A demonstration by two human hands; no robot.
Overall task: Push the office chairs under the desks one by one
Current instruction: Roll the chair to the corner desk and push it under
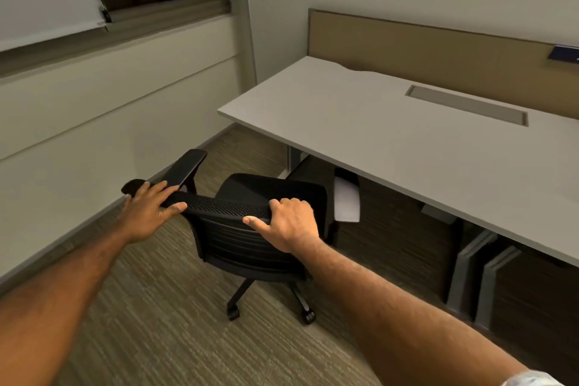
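Black mesh runs along the top edge of the office chair (pixel 250 229), and both hands sit on it. The left hand (pixel 147 210) lies fairly flat near the left end, fingers (pixel 156 194) spread over the rim more than wrapped. The right hand (pixel 288 222) is curled around the rim further right, its thumb pointing left along the backrest. The chair stands on the carpet (pixel 141 307) at the near-left corner of the tabletop (pixel 376 128), its seat partly under the front edge and its back angled (not square to the desk). To finish well, I would swing the backrest parallel to the edge, then push evenly with both palms so the castors roll straight and the armrest (pixel 185 169) passes under the top without catching.
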